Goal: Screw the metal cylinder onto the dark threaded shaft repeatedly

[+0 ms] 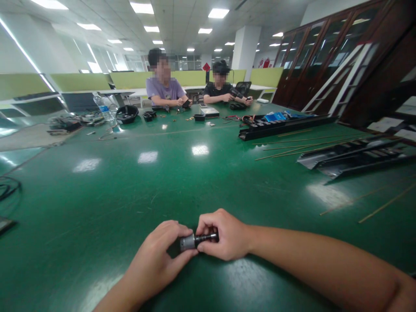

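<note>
Between my two hands, over the green table [156, 186], a small metal part [197, 239] lies crosswise, a gray cylinder [187, 243] at its left end and a slimmer black shaft [209, 237] at its right. My left hand [159, 249] has thumb and forefinger closed on the cylinder; my right hand [224, 236] pinches the shaft between thumb and curled fingers. I can't tell whether the part touches the tabletop. Well beyond the part sit a person in purple [165, 89] and a person in black [216, 89]. Beyond it to the left stand a clear bottle [105, 112] and a black bowl [127, 114]; to its right lie metal channels [354, 164] and thin rods [386, 203].
</note>
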`<move>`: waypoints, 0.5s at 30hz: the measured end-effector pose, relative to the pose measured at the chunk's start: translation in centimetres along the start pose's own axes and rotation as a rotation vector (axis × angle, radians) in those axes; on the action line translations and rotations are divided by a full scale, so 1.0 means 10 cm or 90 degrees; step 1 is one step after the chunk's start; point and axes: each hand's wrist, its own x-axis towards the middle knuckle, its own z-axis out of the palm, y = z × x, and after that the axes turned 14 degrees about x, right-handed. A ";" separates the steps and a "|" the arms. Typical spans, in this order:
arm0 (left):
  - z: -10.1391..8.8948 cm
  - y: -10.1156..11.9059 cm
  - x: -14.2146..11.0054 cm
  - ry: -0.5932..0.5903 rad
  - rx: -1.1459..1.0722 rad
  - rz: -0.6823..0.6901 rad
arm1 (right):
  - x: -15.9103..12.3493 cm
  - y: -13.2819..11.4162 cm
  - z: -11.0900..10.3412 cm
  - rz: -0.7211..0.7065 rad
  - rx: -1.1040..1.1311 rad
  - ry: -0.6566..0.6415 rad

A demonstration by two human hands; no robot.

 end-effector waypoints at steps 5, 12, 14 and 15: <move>0.00 0.01 0.01 0.010 0.011 0.000 | -0.01 0.01 0.00 0.001 -0.005 -0.002; 0.01 0.02 0.00 0.012 0.004 -0.004 | 0.00 0.02 0.01 -0.003 -0.014 0.000; 0.01 0.01 0.01 0.009 0.002 0.002 | 0.00 0.03 0.01 0.000 -0.016 0.000; 0.01 0.01 0.01 0.008 0.002 0.005 | 0.00 0.03 0.01 0.002 -0.017 0.000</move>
